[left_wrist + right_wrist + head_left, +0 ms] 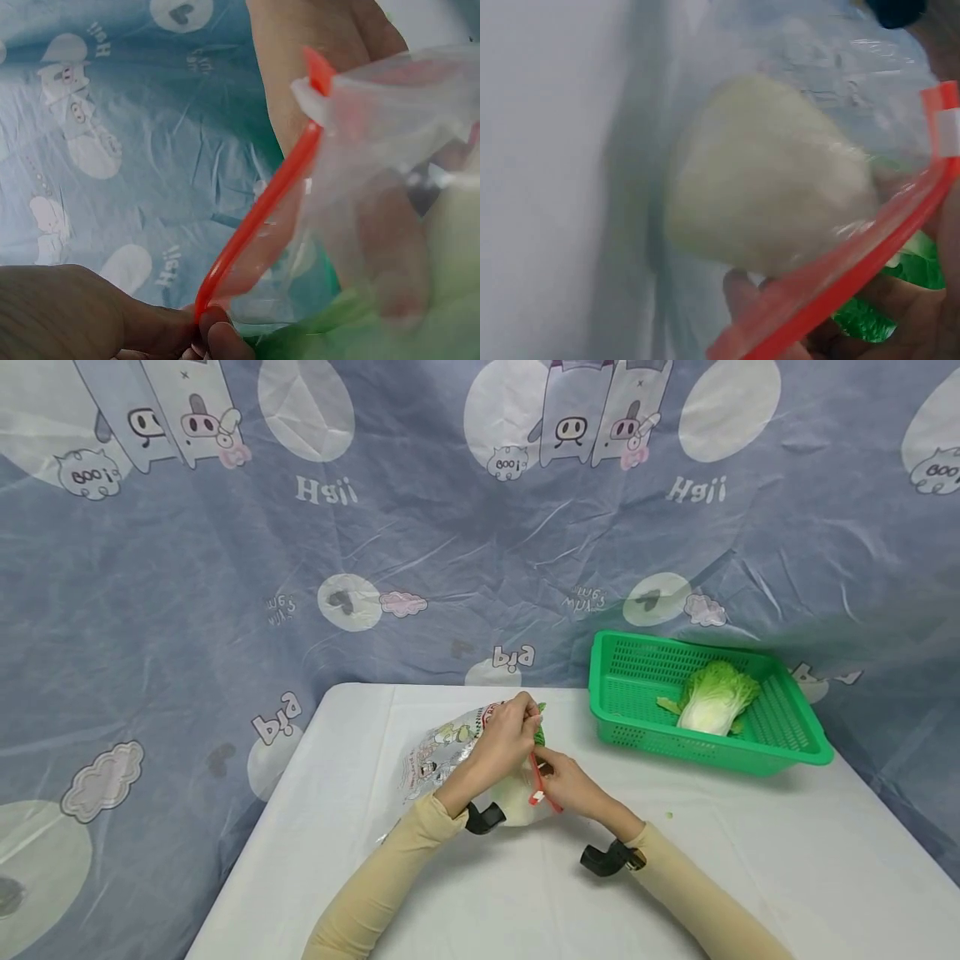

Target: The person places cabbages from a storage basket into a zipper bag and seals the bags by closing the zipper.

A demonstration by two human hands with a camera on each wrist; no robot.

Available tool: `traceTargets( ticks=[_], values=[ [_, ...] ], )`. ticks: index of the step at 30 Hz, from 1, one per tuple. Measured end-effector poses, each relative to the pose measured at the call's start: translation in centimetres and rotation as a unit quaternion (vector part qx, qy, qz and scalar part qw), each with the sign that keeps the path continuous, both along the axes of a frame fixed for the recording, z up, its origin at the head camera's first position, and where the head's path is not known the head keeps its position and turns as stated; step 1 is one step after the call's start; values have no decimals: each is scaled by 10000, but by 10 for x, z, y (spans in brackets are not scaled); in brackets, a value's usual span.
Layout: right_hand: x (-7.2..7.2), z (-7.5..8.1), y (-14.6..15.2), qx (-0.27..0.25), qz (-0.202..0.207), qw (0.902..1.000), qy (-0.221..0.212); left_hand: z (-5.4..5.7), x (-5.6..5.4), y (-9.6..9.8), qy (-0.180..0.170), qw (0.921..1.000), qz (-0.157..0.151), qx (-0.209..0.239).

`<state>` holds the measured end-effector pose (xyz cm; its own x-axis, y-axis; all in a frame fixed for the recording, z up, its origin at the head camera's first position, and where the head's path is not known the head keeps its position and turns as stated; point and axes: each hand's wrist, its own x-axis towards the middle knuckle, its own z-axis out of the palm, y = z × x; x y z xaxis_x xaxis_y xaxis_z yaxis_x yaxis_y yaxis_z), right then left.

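A clear printed zip bag with a red zip strip lies on the white table. A Chinese cabbage is inside it; the pale cabbage base shows through the plastic in the right wrist view, and green leaf shows by the mouth. My left hand pinches the far end of the red zip strip between thumb and fingers. At the near end of the mouth, my right hand holds the bag by its edge, its fingers partly hidden behind plastic. A white slider sits on the strip close to it.
A green plastic basket stands at the back right of the table, with another Chinese cabbage in it. A small green scrap lies to the right of my right hand. Behind the table hangs a blue-grey printed cloth.
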<state>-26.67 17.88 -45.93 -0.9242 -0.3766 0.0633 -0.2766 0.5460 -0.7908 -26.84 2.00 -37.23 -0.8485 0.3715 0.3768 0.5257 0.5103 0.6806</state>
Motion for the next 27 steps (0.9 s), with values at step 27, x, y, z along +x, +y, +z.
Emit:
traceTargets(
  ticks=[27],
  values=[
    [2,6,8,439,28,9921,-1171,8,2,-6,-258,9819,-1720,-754]
  ],
)
